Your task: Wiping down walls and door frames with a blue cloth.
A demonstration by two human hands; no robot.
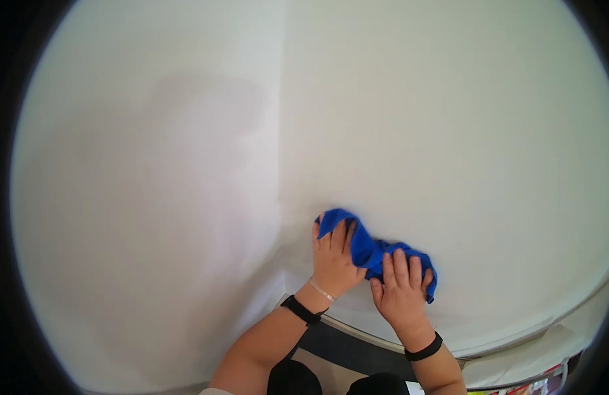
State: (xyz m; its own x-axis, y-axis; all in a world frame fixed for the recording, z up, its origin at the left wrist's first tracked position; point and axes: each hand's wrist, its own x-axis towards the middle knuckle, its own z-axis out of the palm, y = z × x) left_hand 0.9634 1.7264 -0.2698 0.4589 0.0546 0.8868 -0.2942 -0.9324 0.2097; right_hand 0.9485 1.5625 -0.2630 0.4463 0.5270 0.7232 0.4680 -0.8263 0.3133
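Observation:
A crumpled blue cloth (pixel 367 249) lies against the white wall (pixel 433 123), just right of the inner corner. My left hand (pixel 336 264) presses the cloth's upper left end, its fingers spread and partly covered by a fold. Lower and to the right, my right hand (pixel 402 294) lies on the other end with the fingers pointing up the wall. Between the two hands the cloth is bunched and twisted. Both hands hold the cloth, and the wall behind it is hidden.
A second white wall (pixel 136 197) meets the first at the corner and carries a soft shadow. Below my hands runs a dark band (pixel 353 348) along the wall's foot. At lower right is a white padded-looking surface (pixel 526 358), with colourful items (pixel 541 387) below it.

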